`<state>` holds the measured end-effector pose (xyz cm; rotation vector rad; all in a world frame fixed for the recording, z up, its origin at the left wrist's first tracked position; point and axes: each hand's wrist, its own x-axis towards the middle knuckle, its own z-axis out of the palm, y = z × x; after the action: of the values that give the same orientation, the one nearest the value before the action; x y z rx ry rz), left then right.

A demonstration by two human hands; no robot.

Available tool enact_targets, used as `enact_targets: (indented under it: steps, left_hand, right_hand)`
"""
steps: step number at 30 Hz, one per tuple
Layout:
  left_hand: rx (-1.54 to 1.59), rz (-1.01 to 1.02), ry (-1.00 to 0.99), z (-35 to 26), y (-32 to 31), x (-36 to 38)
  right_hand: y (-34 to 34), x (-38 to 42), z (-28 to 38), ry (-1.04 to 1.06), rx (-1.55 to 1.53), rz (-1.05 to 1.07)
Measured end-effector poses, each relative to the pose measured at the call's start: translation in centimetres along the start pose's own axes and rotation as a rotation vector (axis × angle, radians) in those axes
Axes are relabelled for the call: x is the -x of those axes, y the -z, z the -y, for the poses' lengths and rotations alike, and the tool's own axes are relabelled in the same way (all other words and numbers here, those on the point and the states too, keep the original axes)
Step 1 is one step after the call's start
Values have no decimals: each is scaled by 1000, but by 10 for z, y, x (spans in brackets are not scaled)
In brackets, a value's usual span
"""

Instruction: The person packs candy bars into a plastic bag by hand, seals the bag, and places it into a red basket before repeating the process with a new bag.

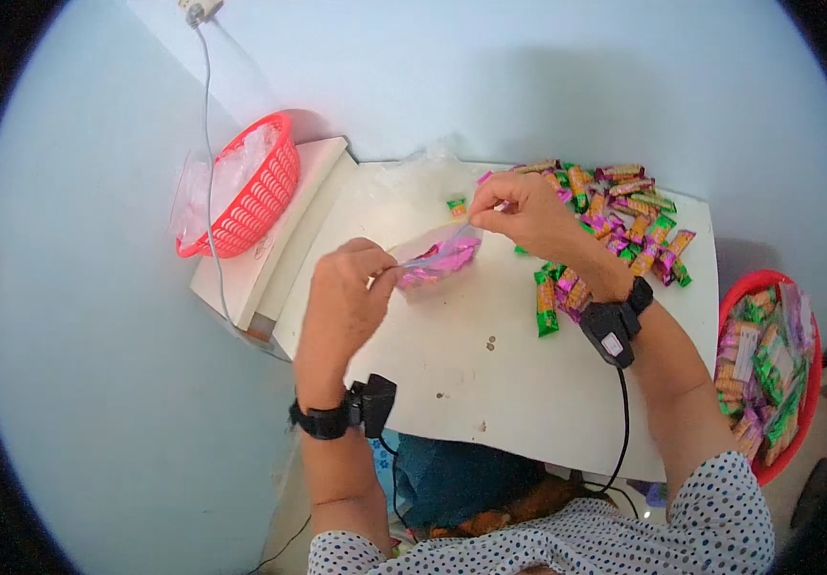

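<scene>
Between my hands hangs a clear plastic zip bag (pixel 442 254) with several pink-wrapped snack bars inside. My left hand (pixel 351 287) pinches one top corner of the bag, thumb against fingers. At the opposite corner, my right hand (pixel 524 213) grips the bag's edge with its fingers closed. The bag's top edge is stretched between the two hands, above the white table (pixel 413 355). Just right of and behind my right hand lies a loose pile of small snack bars (pixel 639 216) in green, pink and orange wrappers. Part of the pile is hidden by my right hand and forearm.
On a raised white ledge at left, a red basket (pixel 265 196) holds clear plastic bags. A grey cable (pixel 207 144) hangs past it. Crumpled clear plastic (pixel 423 172) lies at the table's back. Low at right stands a red basket (pixel 811 422) of filled snack bags.
</scene>
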<state>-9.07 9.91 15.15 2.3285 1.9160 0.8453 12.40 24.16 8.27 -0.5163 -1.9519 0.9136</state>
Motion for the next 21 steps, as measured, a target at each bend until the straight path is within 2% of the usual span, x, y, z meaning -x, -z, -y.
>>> enact_targets:
  steps: [2,9,11,15,18,21]
  left_hand:
    - [32,84,-24,4,20,-12]
    - [503,18,-12,21,33,-32]
    - [523,14,46,24,31,-34]
    - [440,-31,135,33,23,-38]
    - [551,-95,201,45,9,-39]
    - [476,1,235,53,11,-38]
  right_hand:
    - [2,-7,14,-145,-148,-10]
    - [3,-29,52,-295,-390,-80]
    - [-5,-30,45,-299,-523,-155]
    - [-17,-38,29,-312,-553,-255]
    - [-28,-44,19,-302,-520,-289]
    - [-40,-44,7,-307,-465,-249]
